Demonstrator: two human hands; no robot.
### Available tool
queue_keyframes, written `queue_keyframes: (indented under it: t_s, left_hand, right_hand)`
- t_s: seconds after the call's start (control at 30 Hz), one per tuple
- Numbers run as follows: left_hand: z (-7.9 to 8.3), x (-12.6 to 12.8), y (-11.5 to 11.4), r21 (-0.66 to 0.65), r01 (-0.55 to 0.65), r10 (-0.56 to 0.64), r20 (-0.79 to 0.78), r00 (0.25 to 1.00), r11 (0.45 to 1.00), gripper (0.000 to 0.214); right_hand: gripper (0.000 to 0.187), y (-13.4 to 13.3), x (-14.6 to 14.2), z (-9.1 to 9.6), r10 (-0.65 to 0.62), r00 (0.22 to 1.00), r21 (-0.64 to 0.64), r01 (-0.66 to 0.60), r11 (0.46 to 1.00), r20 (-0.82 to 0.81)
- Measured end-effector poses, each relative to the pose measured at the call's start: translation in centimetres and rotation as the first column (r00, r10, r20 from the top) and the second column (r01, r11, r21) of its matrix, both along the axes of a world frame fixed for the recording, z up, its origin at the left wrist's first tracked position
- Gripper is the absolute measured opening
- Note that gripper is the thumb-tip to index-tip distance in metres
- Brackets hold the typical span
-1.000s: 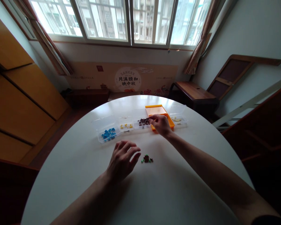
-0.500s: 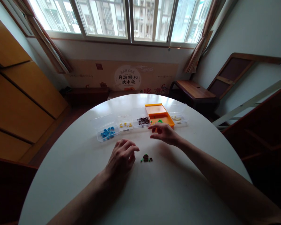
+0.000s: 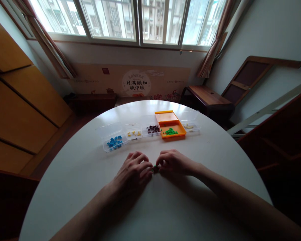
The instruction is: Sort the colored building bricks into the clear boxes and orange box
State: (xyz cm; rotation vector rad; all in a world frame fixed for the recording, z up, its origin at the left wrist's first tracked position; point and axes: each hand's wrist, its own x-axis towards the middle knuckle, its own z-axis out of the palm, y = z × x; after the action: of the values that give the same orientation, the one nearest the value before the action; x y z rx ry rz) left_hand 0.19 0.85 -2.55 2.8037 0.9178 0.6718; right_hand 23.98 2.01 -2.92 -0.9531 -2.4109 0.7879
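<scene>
On the round white table (image 3: 165,207), my left hand (image 3: 132,172) and my right hand (image 3: 174,162) meet over a tiny brick model (image 3: 155,168) of dark brown and green pieces. Both hands have their fingers curled and pinched around it, so only a sliver of it shows between the fingertips. Behind the hands stands a row of small boxes: a clear box of blue bricks (image 3: 114,142), a clear box of yellow bricks (image 3: 133,133), a clear box of dark brown bricks (image 3: 153,129), an orange box of green bricks (image 3: 171,131) and a clear box of pale bricks (image 3: 190,126).
The box lids stand open toward the window. A wooden cabinet (image 3: 22,110) is at the left, a low wooden bench (image 3: 207,97) and leaning wooden frames at the right. The table edge curves close around the boxes at the back.
My right hand has come back from the orange box to the small model in front of me. My left hand has slid right and closed on the model.
</scene>
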Motion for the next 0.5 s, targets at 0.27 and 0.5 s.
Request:
queue_keyframes:
  t_s: [0.27,0.5]
  left_hand:
    - [-0.5,1.0,-0.1,0.019,-0.030,0.030,0.029,0.999,0.999,0.010]
    - [-0.4,1.2,-0.1,-0.013,-0.023,0.024,0.069,0.997,1.000,0.012]
  right_hand:
    - [0.013,-0.8,-0.4,-0.3,-0.124,0.992,0.031,0.123,0.992,0.016]
    - [0.013,-1.1,-0.3,-0.4,-0.141,0.990,0.064,0.140,0.988,0.015]
